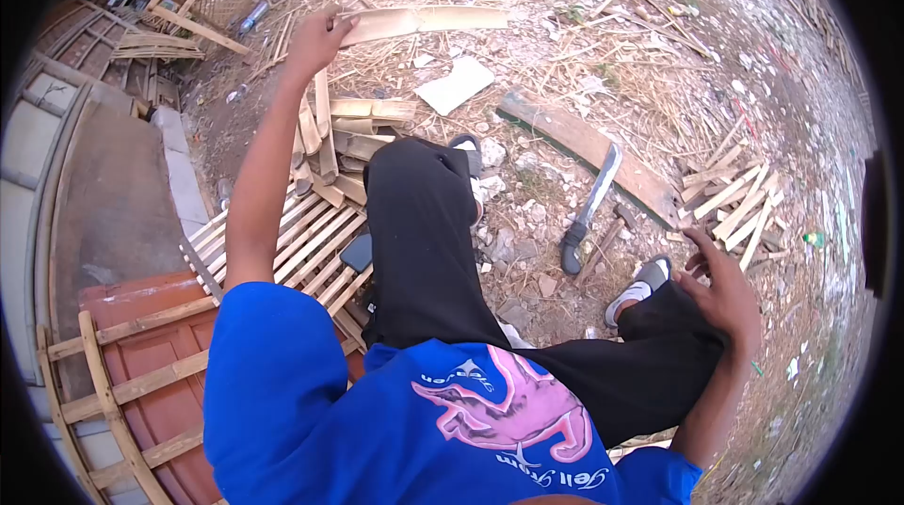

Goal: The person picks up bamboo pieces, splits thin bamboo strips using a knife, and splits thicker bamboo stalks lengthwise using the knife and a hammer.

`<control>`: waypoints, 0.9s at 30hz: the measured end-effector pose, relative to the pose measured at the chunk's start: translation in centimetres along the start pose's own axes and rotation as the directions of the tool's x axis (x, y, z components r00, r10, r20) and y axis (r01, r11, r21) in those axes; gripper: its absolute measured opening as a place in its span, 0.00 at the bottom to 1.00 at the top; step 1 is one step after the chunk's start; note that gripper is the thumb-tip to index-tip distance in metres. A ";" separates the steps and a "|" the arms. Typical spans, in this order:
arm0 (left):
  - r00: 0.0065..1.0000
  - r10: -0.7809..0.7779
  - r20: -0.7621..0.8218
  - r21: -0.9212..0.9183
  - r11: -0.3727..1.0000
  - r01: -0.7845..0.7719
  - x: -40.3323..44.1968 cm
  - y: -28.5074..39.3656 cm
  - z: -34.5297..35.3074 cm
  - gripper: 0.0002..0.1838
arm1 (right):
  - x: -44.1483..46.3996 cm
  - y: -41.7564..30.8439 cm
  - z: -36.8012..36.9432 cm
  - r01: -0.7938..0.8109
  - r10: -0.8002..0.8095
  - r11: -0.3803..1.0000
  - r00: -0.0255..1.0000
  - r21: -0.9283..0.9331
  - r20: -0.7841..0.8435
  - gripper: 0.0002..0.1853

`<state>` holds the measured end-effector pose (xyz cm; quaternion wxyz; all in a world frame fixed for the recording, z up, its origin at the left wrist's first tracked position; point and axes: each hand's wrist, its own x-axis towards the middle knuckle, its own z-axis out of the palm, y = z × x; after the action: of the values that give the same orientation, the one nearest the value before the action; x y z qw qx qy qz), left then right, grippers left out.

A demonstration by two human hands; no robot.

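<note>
My left hand (318,38) is stretched out ahead and grips one end of a split bamboo piece (428,21), which points to the right above the littered ground. My right hand (720,290) hangs over my right knee, fingers apart and holding nothing. Nearest to it is a pile of short split sticks (744,199). A machete (596,196) with a black handle leans with its blade on a wooden plank (593,147). Beside the machete lies a hammer (610,240). More split bamboo pieces (353,143) are heaped below my left hand.
A slatted wooden rack (306,232) with a phone (357,253) on it stands at my left. Near it are a reddish panel (155,345) and a bamboo frame (122,401). A white sheet (456,85) lies among straw-like shavings. A plastic bottle (254,16) is at the back left.
</note>
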<state>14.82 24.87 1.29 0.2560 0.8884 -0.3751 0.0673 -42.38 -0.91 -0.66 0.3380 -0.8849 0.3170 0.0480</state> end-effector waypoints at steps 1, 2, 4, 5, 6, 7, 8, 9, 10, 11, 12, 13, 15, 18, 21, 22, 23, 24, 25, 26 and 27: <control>0.991 0.136 0.010 0.244 0.960 -0.134 0.8 3.0 0.3 0.17 | -0.1 0.1 -0.1 0.011 -0.011 1.000 1.000 0.004 -0.010 0.32; 0.968 0.251 0.004 0.195 0.949 -0.247 1.7 5.2 1.4 0.17 | -0.2 -0.5 -0.3 0.019 -0.019 1.000 1.000 -0.023 -0.002 0.32; 0.888 0.459 -0.038 0.095 0.886 -0.454 3.2 9.6 4.2 0.16 | -0.4 -1.3 -0.2 0.007 -0.007 1.000 1.000 -0.009 0.000 0.31; 0.870 0.493 0.013 0.053 0.868 -0.493 3.5 12.1 5.7 0.14 | -0.6 -1.5 0.0 -0.002 0.002 1.000 1.000 -0.006 0.005 0.31; 0.850 0.523 0.057 0.011 0.851 -0.524 3.5 14.8 7.4 0.13 | -0.7 -1.4 0.2 0.017 -0.017 1.000 1.000 -0.001 0.011 0.31; 0.847 0.514 0.136 0.036 0.852 -0.523 3.7 16.9 9.5 0.13 | -0.6 -1.2 0.4 0.043 -0.043 0.999 0.999 -0.002 0.015 0.30; 0.829 0.522 0.201 0.077 0.835 -0.545 3.2 19.1 11.4 0.12 | -0.7 -1.3 0.7 0.032 -0.032 0.999 0.999 0.010 0.014 0.30; 0.773 0.583 0.249 0.123 0.773 -0.623 2.9 20.5 13.4 0.11 | -0.6 -1.2 0.7 0.028 -0.028 1.000 0.999 0.002 0.047 0.29; 0.757 0.583 0.294 0.103 0.768 -0.632 2.4 22.1 14.9 0.12 | -0.4 -1.0 1.0 0.022 -0.021 1.000 0.999 -0.018 0.044 0.29; 0.736 0.584 0.342 0.079 0.763 -0.642 1.8 23.5 16.2 0.12 | -0.4 -0.7 1.3 0.011 -0.009 0.999 0.999 -0.037 0.043 0.29; 0.724 0.613 0.315 0.056 0.750 -0.659 1.5 24.4 17.1 0.13 | -0.2 -0.3 1.5 0.006 -0.004 0.999 0.998 -0.047 0.058 0.30; 0.709 0.643 0.290 0.036 0.733 -0.679 1.4 25.2 17.8 0.13 | 0.1 0.5 1.9 0.034 -0.030 0.998 0.997 -0.059 0.072 0.31; 0.712 0.650 0.266 -0.020 0.742 -0.670 1.1 26.3 18.1 0.13 | 0.5 0.5 1.9 -0.027 0.038 0.994 0.994 -0.102 0.105 0.31; 0.786 0.558 0.267 -0.109 0.828 -0.550 1.4 27.5 16.7 0.15 | 1.5 0.6 1.9 0.004 0.011 0.992 0.993 -0.127 0.118 0.31; 0.747 0.647 0.150 -0.176 0.761 -0.624 1.5 26.4 18.3 0.13 | 3.6 1.1 2.6 0.068 -0.051 0.982 0.994 -0.176 0.098 0.32; 0.748 0.653 0.120 -0.202 0.753 -0.626 1.2 26.5 18.7 0.14 | 4.4 1.2 2.8 0.058 -0.040 0.980 0.994 -0.192 0.099 0.32; 0.747 0.654 0.121 -0.225 0.751 -0.621 1.1 26.8 19.0 0.13 | 5.3 1.3 3.2 0.049 -0.023 0.979 0.991 -0.200 0.128 0.32; 0.744 0.656 0.122 -0.246 0.747 -0.618 0.9 27.1 19.2 0.13 | 6.4 1.6 3.7 0.040 -0.007 0.978 0.988 -0.206 0.155 0.32; 0.745 0.657 0.120 -0.265 0.744 -0.613 0.8 27.3 19.3 0.13 | 7.5 2.1 4.1 0.035 0.006 0.976 0.983 -0.216 0.183 0.32; 0.744 0.659 0.110 -0.244 0.744 -0.622 0.9 27.5 19.2 0.13 | 8.8 3.6 4.9 0.024 0.025 0.966 0.982 -0.259 0.186 0.32; 0.741 0.663 0.103 -0.225 0.742 -0.632 0.8 27.7 19.2 0.14 | 10.0 5.7 6.0 0.011 0.048 0.954 0.981 -0.298 0.189 0.31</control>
<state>-5.42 -1.66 -3.77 0.2593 0.6780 -0.6866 0.0399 -37.03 -5.68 -11.49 0.2296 -0.9137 0.2799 0.1845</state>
